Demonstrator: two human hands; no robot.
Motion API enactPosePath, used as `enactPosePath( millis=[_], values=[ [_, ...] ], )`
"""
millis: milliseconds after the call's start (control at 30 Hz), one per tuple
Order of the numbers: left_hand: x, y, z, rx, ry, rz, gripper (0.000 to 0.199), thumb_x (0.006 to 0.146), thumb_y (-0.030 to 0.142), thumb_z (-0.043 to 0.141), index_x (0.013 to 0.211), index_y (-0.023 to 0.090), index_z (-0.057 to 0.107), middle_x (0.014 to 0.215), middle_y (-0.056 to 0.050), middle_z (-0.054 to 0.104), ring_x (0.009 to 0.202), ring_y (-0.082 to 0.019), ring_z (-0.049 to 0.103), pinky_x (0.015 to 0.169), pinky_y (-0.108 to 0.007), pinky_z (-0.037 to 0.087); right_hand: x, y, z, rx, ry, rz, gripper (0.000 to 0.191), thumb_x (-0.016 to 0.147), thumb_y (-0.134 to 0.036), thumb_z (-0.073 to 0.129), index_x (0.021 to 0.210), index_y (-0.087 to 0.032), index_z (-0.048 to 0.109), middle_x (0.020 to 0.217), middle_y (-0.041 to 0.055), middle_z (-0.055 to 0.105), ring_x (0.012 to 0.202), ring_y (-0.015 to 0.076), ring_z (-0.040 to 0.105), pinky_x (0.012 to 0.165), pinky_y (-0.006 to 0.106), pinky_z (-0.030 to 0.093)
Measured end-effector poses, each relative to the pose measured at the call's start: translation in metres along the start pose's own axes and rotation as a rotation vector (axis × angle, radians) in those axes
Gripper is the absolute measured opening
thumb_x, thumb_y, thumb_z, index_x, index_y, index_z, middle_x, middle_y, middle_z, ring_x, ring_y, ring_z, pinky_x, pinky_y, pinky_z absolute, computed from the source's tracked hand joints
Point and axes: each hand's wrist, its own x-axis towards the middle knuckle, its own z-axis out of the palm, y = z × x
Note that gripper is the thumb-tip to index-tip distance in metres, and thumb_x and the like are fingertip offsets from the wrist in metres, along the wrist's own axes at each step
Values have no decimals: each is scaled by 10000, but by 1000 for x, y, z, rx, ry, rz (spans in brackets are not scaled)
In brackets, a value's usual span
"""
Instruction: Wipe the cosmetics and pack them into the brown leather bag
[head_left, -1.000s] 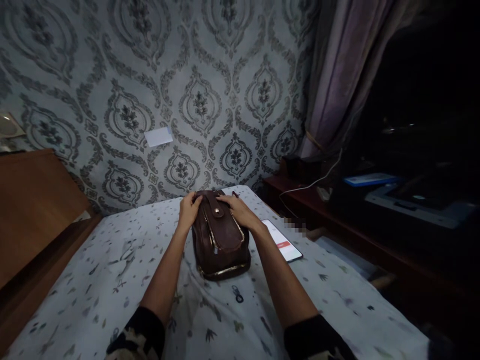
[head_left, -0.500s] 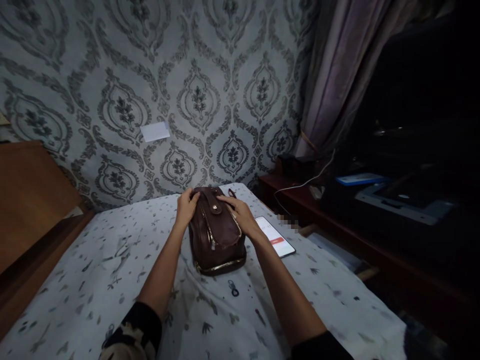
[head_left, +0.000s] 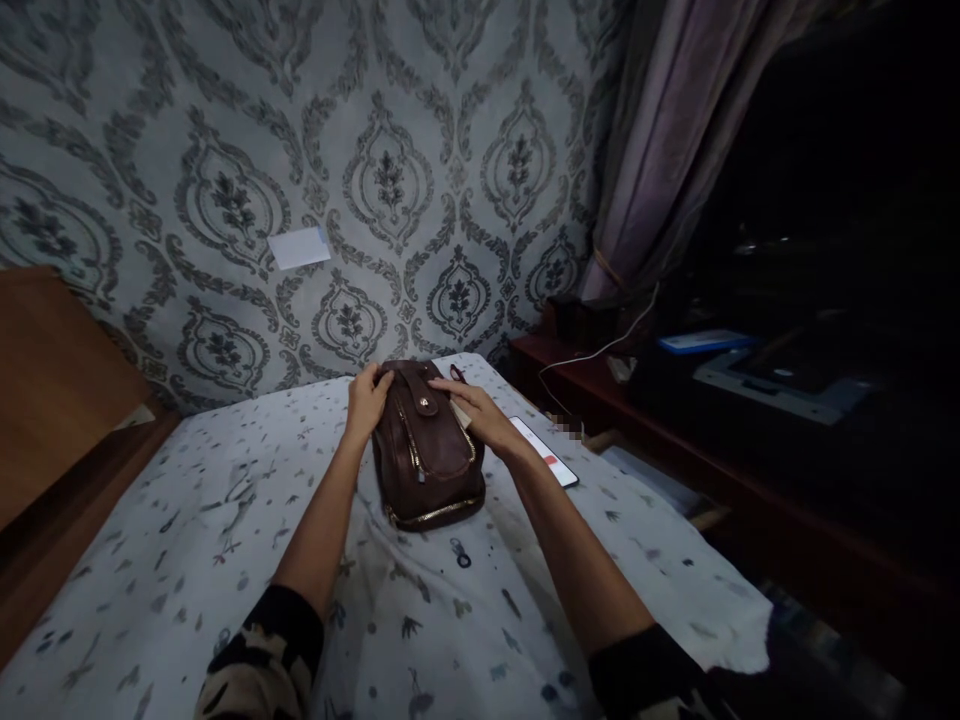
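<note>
A dark brown leather bag [head_left: 439, 455] lies on the patterned white sheet, with a snap strap near its top and gold zips on its front and lower edge. My left hand [head_left: 367, 402] grips its upper left side, thumb over the front. On the upper right side, my right hand [head_left: 480, 412] holds the bag, with its fingers reaching toward the strap. A small pale patch shows under the right hand's fingers; I cannot tell what it is. Just right of that hand, a phone [head_left: 556, 467] with a lit screen lies on the sheet, partly hidden by my wrist.
The sheet [head_left: 247, 560] spreads around the bag up to a patterned wall [head_left: 382, 180]. A wooden board [head_left: 60, 380] stands at the left. To the right are a dark red ledge [head_left: 540, 360], a white cable [head_left: 592, 355] and a blue-edged flat object [head_left: 705, 342].
The view has shifted slightly, so everything sits a little higher and further left. My right hand's fingers have slid slightly on the bag, and more of the pale patch shows beneath them.
</note>
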Motion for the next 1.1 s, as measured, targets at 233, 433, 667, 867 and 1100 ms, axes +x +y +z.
enactPosePath(
  millis=[233,433,667,867,1100],
  values=[
    [0,1,0,-2,-3,3,291,875,286,620,639,207,470,588,47,437,596,-133,408,597,-267,286,-16,-7,14,-37,264,-1,359,915,-264,475,1149,-212,742,1230,73,756,1184,257,680,1067,448,485],
    [0,1,1,-11,2,4,301,873,309,607,636,213,449,580,47,424,589,-135,400,591,-266,283,-26,-16,22,59,547,74,290,935,-325,478,1088,-191,684,992,93,796,1027,259,727,977,430,522],
    [0,-3,2,-27,2,0,279,867,347,621,658,215,491,590,37,459,606,-143,437,604,-260,325,-74,-36,26,-14,599,69,258,963,-411,514,998,-223,686,1050,81,751,1011,244,686,926,404,525],
    [-1,-2,2,-38,4,-16,241,867,305,613,670,212,512,595,38,461,596,-142,431,608,-261,320,-75,-33,28,-6,500,-14,190,915,-360,627,987,-243,758,1105,85,728,1114,250,653,1048,459,484],
    [-2,0,3,-53,0,-22,233,875,280,615,677,210,514,620,38,481,619,-142,441,625,-260,320,-31,-4,28,-87,411,-9,220,829,-282,669,1021,-241,767,1120,91,709,1119,256,636,1035,451,487]
  ],
)
